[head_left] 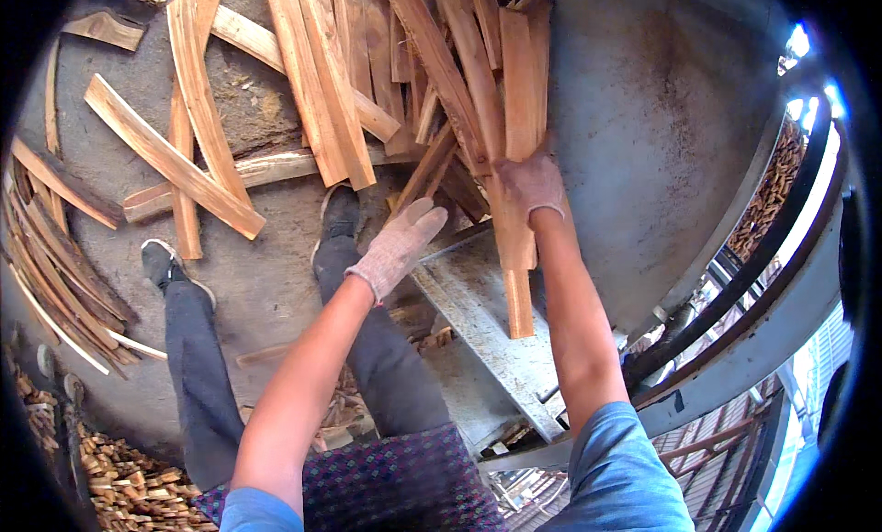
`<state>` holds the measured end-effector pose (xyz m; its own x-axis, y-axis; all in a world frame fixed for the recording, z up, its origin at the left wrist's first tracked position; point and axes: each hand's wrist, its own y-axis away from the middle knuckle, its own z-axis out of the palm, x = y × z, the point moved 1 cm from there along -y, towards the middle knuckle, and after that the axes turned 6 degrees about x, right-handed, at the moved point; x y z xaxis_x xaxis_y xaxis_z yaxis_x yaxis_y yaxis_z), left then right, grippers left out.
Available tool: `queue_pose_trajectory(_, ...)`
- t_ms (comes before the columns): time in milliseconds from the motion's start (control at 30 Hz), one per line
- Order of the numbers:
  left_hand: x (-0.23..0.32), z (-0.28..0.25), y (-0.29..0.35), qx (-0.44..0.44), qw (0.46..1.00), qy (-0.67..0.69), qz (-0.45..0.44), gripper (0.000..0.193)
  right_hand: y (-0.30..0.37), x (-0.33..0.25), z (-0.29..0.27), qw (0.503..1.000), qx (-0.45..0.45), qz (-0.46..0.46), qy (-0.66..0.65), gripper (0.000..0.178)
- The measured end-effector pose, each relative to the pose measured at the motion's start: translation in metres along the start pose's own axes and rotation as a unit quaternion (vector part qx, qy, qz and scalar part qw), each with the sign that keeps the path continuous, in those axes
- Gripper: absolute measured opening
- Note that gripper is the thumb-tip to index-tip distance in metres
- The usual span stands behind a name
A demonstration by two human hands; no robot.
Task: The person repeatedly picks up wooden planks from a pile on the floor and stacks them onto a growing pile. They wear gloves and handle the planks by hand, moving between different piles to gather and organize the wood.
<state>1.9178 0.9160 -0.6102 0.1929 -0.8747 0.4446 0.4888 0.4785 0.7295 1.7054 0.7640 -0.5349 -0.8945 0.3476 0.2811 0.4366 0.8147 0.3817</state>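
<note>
My right hand (533, 185), in a knit work glove, is closed on a wooden slat (511, 243) at the edge of a pile of rough slats (459, 82). The slat's near end reaches over a metal stand (487, 325). My left hand (402, 245), gloved too, is held out with its fingers stretched and nothing in it. It hovers just left of the stand, close to the near ends of some short pieces. How many slats my right hand grips is hidden by the glove.
Loose slats (175, 155) lie crosswise on the dirty floor ahead of my feet. Thin strips (69, 256) are heaped at the far left. A stained metal wall (661, 128) rises at the right. Chopped wood (129, 477) is piled at the lower left.
</note>
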Motion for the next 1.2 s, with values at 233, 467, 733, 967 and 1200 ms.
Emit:
queue_pose_trajectory(233,0.023,0.046,-0.030,-0.047,0.983,0.171,0.038,0.076,0.050,-0.023,0.005,0.977,-0.035,0.062,-0.202,0.082)
queue_pose_trajectory(467,0.051,-0.036,0.004,-0.105,0.986,0.126,-0.015,0.062,0.209,-0.095,0.025,0.920,-0.046,0.042,-0.386,0.080)
queue_pose_trajectory(733,-0.010,-0.152,0.083,0.169,0.965,0.200,-0.014,0.083,0.258,-0.158,0.072,0.843,-0.237,-0.073,-0.478,0.071)
queue_pose_trajectory(967,-0.023,-0.233,0.078,0.364,0.925,-0.095,0.054,0.068,0.171,-0.228,0.115,0.875,-0.118,-0.165,-0.440,0.071)
queue_pose_trajectory(1200,-0.008,-0.243,0.054,0.482,0.728,-0.482,0.070,0.098,-0.017,-0.170,0.103,0.981,0.111,-0.112,-0.117,0.107)
